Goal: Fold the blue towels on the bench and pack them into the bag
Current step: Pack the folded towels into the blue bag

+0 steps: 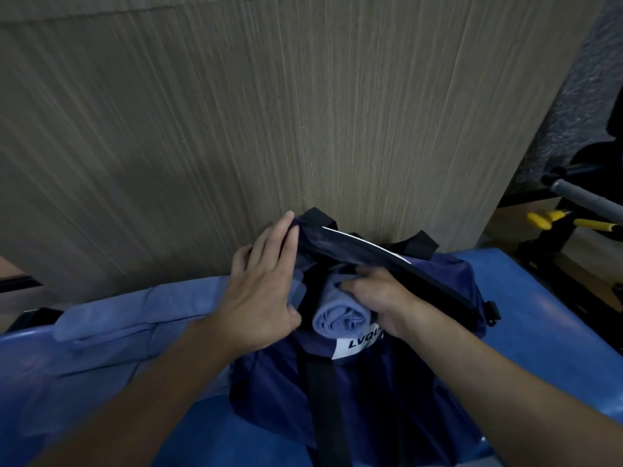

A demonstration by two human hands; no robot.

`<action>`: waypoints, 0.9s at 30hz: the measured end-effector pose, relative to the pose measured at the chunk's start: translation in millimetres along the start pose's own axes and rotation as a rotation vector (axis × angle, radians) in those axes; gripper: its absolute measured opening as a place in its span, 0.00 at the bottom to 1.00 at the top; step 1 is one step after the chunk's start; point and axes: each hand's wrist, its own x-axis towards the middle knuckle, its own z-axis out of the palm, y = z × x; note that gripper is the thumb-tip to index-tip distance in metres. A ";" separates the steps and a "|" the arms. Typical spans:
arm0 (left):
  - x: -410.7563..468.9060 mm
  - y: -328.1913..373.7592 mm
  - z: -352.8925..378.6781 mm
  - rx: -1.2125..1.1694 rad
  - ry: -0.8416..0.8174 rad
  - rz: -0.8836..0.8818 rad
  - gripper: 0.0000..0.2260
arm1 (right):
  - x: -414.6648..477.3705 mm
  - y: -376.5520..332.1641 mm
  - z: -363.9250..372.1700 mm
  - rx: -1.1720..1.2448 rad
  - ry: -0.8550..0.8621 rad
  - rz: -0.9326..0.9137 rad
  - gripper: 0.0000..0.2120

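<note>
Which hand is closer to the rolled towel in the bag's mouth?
Right. The right hand grips the rolled towel itself; the left hand sits just beside it, holding the rim of the bag.

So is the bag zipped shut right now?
No, the left hand holds the bag open while the right hand pushes a rolled towel in.

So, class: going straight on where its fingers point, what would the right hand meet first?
The right hand, gripping the rolled towel, would likely meet the dark inside of the bag first; depth there is unclear.
</note>
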 end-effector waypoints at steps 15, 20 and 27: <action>-11.8 -5.4 3.8 0.091 -0.113 0.034 0.50 | 22.0 34.4 5.4 -0.323 -0.202 -0.065 0.41; -12.0 0.4 8.2 0.058 -0.125 0.030 0.50 | 26.2 53.1 0.8 -0.456 -0.107 0.069 0.50; -13.1 1.8 7.6 0.043 -0.129 0.017 0.50 | 23.2 50.4 16.5 -0.316 -0.134 -0.078 0.38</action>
